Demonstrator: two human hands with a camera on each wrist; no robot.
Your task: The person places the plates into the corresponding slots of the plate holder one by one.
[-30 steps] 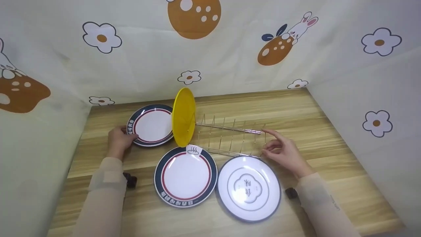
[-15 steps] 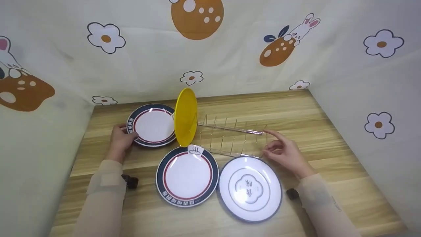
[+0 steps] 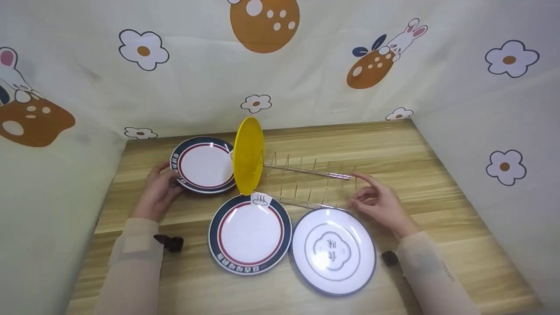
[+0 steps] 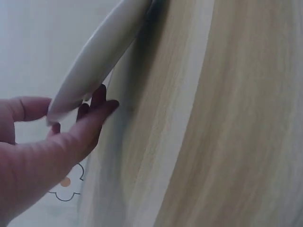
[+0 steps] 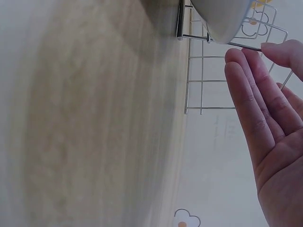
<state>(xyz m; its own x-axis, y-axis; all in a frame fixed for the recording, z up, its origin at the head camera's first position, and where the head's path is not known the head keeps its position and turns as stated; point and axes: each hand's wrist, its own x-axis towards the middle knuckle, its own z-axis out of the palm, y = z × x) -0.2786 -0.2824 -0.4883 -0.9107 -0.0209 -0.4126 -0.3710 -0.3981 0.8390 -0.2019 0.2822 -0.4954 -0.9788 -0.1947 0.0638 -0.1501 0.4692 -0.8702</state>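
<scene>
My left hand [image 3: 159, 190] pinches the left rim of a white plate with a dark blue border [image 3: 205, 166]. In the left wrist view the plate's pale underside [image 4: 102, 56] tilts off the table, with fingers beneath it. A yellow plate [image 3: 248, 157] stands upright in the left end of a wire dish rack [image 3: 306, 170], hiding part of the held plate's right edge. My right hand [image 3: 378, 201] holds the rack's right end; in the right wrist view, thumb and fingers pinch the end wire [image 5: 251, 47].
A second blue-bordered plate [image 3: 249, 236] lies flat in front of the rack. Beside it is a white plate with a grey flower design [image 3: 334, 251], close to the rack's front rail. Patterned cloth walls [image 3: 306, 105] enclose the wooden table [image 3: 437, 210] at the back and sides.
The left hand has turned further under the blue-bordered plate, and its near-left edge has risen slightly. The right hand and the rack keep their places; the head view has shifted a little.
</scene>
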